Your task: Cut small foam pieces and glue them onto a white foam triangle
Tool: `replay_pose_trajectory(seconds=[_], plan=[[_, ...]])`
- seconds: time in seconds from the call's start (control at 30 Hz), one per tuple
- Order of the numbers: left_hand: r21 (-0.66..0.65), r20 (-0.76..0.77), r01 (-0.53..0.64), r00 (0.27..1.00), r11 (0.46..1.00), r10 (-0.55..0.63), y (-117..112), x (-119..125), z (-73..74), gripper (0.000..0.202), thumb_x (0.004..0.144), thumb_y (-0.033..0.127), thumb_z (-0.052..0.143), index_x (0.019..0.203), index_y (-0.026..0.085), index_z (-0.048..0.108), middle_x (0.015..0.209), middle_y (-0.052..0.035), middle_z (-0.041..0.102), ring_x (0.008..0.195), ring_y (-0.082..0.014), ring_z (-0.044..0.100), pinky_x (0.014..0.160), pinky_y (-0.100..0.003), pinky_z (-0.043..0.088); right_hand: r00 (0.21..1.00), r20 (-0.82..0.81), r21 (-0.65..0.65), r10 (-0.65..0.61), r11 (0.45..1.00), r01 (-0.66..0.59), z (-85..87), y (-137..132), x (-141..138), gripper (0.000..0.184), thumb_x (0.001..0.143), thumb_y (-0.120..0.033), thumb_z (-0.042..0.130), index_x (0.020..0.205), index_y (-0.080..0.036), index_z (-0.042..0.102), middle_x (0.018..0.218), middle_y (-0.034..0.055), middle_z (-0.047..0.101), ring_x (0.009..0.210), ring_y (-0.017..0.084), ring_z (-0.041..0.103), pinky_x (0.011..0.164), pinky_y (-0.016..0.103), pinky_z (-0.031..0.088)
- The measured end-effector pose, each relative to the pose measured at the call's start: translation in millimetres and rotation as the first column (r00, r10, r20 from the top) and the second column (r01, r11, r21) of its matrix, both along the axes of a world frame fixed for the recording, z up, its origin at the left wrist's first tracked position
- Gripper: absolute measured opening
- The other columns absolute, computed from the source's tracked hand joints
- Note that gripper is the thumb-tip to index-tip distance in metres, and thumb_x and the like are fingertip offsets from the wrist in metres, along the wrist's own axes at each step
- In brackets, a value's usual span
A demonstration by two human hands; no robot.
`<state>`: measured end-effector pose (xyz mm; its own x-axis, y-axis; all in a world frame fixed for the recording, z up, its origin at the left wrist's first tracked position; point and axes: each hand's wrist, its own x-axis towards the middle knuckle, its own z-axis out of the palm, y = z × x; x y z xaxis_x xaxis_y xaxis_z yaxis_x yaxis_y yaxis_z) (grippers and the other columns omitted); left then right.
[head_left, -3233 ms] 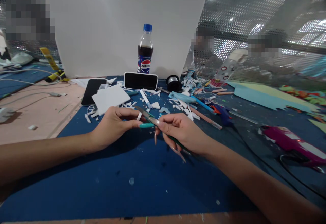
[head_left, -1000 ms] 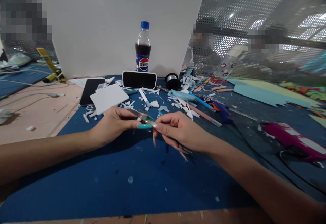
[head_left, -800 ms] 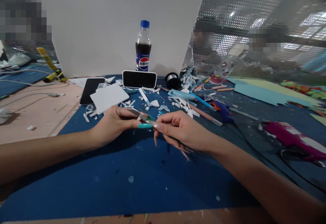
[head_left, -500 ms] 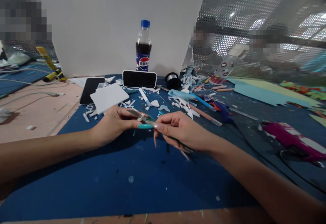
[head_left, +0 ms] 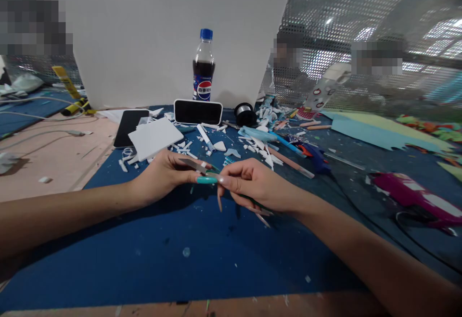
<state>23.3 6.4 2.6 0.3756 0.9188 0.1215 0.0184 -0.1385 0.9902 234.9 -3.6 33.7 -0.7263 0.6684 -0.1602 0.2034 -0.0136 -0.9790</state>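
Note:
My two hands meet over the blue mat (head_left: 180, 259) in the middle of the view. My right hand (head_left: 260, 187) is closed round a thin tool with a green handle. Its metal blade (head_left: 193, 165) points left and slightly up. My left hand (head_left: 162, 177) is pinched shut at the blade, its thumb with a teal nail touching my right fingertips. Whatever the left fingers hold is too small to make out.
Behind the hands lie white foam scraps, a white foam sheet (head_left: 155, 136), a black phone (head_left: 129, 127), a white-framed phone (head_left: 198, 112), a cola bottle (head_left: 204, 67) and a wire spool (head_left: 245, 114). A blue glue gun (head_left: 314, 156) and a pink tool (head_left: 415, 201) lie right. A white board (head_left: 162, 28) stands behind.
Both hands stay together in nearly the same spot. The blade now lies a little flatter and further left, and the small white piece seen beside it earlier no longer shows.

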Motion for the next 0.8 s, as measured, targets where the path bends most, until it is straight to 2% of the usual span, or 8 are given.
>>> replay_pose_trajectory(seconds=[0.1,0.23,0.4,0.5,0.63,0.73,0.8], plan=[[-0.013,0.029,0.005,1.000,1.000,-0.004,0.7,-0.8,-1.2,0.015,0.062,0.014,0.075,0.074,0.024,0.076,0.078,-0.0002,0.076,0.069,-0.0136,0.068,0.069,-0.023,0.056,1.000,0.012,-0.004,0.014,1.000,-0.014,0.8,0.8,1.2,0.031,0.089,-0.041,0.056,0.077,-0.013,0.062,0.036,-0.0100,0.042,0.027,0.002,0.034,0.030,0.012,0.030],[0.020,-0.014,0.015,1.000,1.000,-0.015,1.3,-1.4,-0.6,0.012,0.064,0.017,0.074,0.074,0.022,0.076,0.078,-0.0013,0.076,0.069,-0.0141,0.067,0.069,-0.024,0.055,1.000,-0.026,0.018,-0.010,1.000,0.010,-0.8,2.3,2.1,0.030,0.091,-0.039,0.053,0.077,-0.014,0.061,0.037,-0.0099,0.043,0.028,0.002,0.033,0.032,0.014,0.029],[0.049,-0.114,-0.027,0.993,0.998,0.033,-1.0,-3.2,0.5,0.013,0.065,0.022,0.075,0.077,0.019,0.077,0.073,-0.0024,0.075,0.059,-0.0126,0.062,0.056,-0.022,0.050,0.966,-0.158,0.092,-0.204,0.971,0.220,-1.8,3.0,1.1,0.032,0.090,-0.043,0.052,0.073,-0.016,0.057,0.035,-0.0113,0.038,0.026,0.003,0.025,0.030,0.017,0.023],[0.184,-0.202,-0.019,0.978,0.983,0.057,-5.8,-4.1,1.8,0.012,0.066,0.025,0.077,0.076,0.018,0.076,0.071,-0.0025,0.074,0.058,-0.0131,0.061,0.053,-0.021,0.048,0.964,-0.106,0.187,-0.243,0.947,0.259,-4.0,1.9,-2.0,0.034,0.086,-0.045,0.057,0.068,-0.016,0.058,0.036,-0.0108,0.034,0.029,0.003,0.025,0.032,0.019,0.019],[0.437,-0.306,0.041,0.946,0.898,0.106,-13.0,-4.2,3.8,0.012,0.070,0.028,0.077,0.078,0.019,0.076,0.068,-0.0024,0.073,0.058,-0.0137,0.062,0.054,-0.021,0.047,0.964,0.024,0.348,-0.264,0.906,0.240,-9.5,-2.4,-8.6,0.031,0.079,-0.045,0.067,0.070,-0.016,0.058,0.044,-0.0099,0.032,0.038,0.004,0.026,0.038,0.021,0.019],[0.519,-0.352,0.109,0.931,0.848,0.096,-15.7,-3.9,3.2,0.015,0.076,0.032,0.073,0.082,0.018,0.075,0.064,-0.0027,0.072,0.057,-0.0137,0.064,0.054,-0.020,0.048,0.962,0.064,0.403,-0.266,0.889,0.219,-12.6,-6.5,-12.6,0.032,0.081,-0.047,0.064,0.073,-0.017,0.057,0.047,-0.0088,0.034,0.041,0.005,0.027,0.041,0.022,0.020],[0.548,-0.362,0.109,0.925,0.830,0.117,-15.9,-3.8,1.6,0.020,0.076,0.036,0.072,0.085,0.018,0.075,0.064,-0.0031,0.071,0.056,-0.0139,0.064,0.054,-0.020,0.049,0.963,0.062,0.475,-0.262,0.857,0.203,-13.9,-8.7,-14.2,0.033,0.084,-0.046,0.061,0.072,-0.016,0.057,0.052,-0.0065,0.040,0.045,0.006,0.029,0.043,0.022,0.021]])
